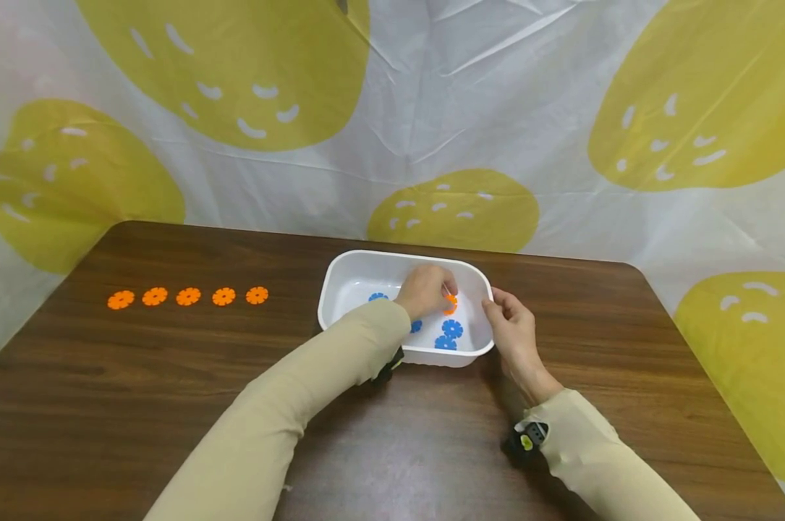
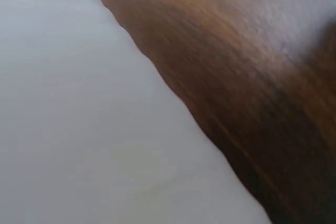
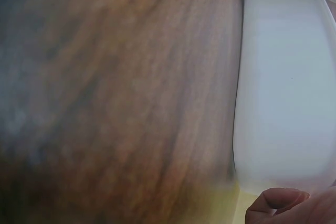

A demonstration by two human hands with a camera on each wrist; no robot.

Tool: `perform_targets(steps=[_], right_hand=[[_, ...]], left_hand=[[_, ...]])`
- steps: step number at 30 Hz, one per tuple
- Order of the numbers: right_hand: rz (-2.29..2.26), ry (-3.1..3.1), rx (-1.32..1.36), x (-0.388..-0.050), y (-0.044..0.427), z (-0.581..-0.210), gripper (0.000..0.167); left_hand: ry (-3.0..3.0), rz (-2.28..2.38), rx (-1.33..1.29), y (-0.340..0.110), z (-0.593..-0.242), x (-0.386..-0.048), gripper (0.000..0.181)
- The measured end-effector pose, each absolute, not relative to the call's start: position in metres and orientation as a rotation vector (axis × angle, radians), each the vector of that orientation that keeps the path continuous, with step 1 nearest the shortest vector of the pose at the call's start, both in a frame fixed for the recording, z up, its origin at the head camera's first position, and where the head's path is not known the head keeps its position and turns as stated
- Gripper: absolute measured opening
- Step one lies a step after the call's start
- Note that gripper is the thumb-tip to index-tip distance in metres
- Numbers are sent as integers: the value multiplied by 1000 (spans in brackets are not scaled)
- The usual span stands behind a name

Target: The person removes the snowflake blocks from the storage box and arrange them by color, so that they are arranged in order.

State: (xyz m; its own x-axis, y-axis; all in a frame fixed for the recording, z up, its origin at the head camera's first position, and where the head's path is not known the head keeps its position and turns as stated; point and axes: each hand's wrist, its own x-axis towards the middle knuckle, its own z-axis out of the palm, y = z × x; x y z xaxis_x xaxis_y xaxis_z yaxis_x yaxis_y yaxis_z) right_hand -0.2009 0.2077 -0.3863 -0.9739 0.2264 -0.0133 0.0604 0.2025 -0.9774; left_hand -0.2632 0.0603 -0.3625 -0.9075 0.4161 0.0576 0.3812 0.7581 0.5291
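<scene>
In the head view, my left hand (image 1: 423,291) reaches into a white plastic basin (image 1: 405,353). Its fingertips pinch an orange notched building disc (image 1: 451,305) above the basin floor. Near that hand lie several blue notched discs (image 1: 453,329) inside the basin, partly covered by the hand and sleeve. My right hand (image 1: 514,329) grips the basin's right rim between thumb and fingers. The basin's outer wall (image 2: 94,103) fills much of the left wrist view, where no hand shows. In the right wrist view, curled fingers (image 3: 281,199) appear at the basin's end.
Several orange notched discs (image 1: 188,297) lie in a row on the left of the brown wooden table (image 1: 392,449). Behind the table hangs a white cloth (image 1: 425,108) with yellow shapes. A black wrist device (image 1: 525,441) sits at the right cuff.
</scene>
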Motion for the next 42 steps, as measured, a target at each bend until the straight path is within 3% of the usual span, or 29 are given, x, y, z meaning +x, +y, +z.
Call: perform_targets(steps=[42], right_hand=[[1886,-2372,-306,-199,207,-383,39]], left_hand=[[2357,1763,168,5,-336,-244,27]])
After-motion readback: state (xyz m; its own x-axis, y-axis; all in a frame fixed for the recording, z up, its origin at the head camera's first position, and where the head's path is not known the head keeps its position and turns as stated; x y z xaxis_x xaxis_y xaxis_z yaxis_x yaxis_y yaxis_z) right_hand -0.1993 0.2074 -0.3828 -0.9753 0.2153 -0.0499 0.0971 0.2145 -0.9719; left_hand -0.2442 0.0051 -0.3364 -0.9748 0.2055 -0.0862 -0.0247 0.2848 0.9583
